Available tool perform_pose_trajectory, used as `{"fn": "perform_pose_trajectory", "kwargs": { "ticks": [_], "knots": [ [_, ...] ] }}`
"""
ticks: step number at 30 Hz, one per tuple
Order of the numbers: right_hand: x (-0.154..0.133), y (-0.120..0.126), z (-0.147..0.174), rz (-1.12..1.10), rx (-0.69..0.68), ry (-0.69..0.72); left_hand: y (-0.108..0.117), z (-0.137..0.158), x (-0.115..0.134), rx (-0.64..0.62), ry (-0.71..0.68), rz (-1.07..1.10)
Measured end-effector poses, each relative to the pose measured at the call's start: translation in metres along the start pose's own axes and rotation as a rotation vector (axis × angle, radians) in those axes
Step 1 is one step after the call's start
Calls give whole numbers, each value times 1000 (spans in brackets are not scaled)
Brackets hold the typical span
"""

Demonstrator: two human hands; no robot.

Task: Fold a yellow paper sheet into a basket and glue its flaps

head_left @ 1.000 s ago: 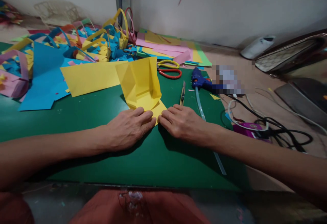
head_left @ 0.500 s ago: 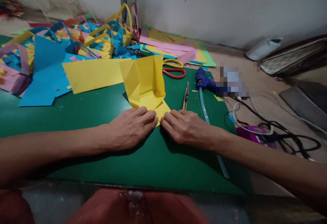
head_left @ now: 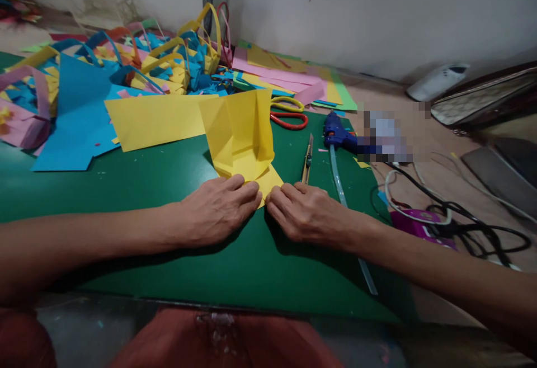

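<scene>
Folded yellow paper (head_left: 241, 133), near edge under both hands, green mat (head_left: 251, 262) around.

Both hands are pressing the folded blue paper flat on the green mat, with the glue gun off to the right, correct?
Not quite. The folded paper is yellow, not blue, as the head view shows. The left hand and right hand do press its near edge on the green mat, glue gun to the right.
</scene>
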State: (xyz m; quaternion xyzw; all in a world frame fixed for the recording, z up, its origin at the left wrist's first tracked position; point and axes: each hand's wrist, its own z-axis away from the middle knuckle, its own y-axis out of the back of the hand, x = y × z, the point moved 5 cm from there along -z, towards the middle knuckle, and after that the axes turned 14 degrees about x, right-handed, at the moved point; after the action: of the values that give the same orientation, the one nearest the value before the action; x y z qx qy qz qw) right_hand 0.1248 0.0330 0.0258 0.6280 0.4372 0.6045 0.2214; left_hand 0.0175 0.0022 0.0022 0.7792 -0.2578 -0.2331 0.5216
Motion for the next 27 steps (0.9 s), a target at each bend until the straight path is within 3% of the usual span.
{"fn": "perform_pose_trajectory", "kwargs": {
  "ticks": [15,22,27],
  "knots": [
    [-2,1,2,-27,-23,-7,0,-2,-1,-68,40,22],
    [-3,-3,13,-155,-55,-199,2,-3,2,-95,34,10],
    [-3,-2,15,-205,-79,-255,4,-4,3,-102,34,-4]
  ]
}}
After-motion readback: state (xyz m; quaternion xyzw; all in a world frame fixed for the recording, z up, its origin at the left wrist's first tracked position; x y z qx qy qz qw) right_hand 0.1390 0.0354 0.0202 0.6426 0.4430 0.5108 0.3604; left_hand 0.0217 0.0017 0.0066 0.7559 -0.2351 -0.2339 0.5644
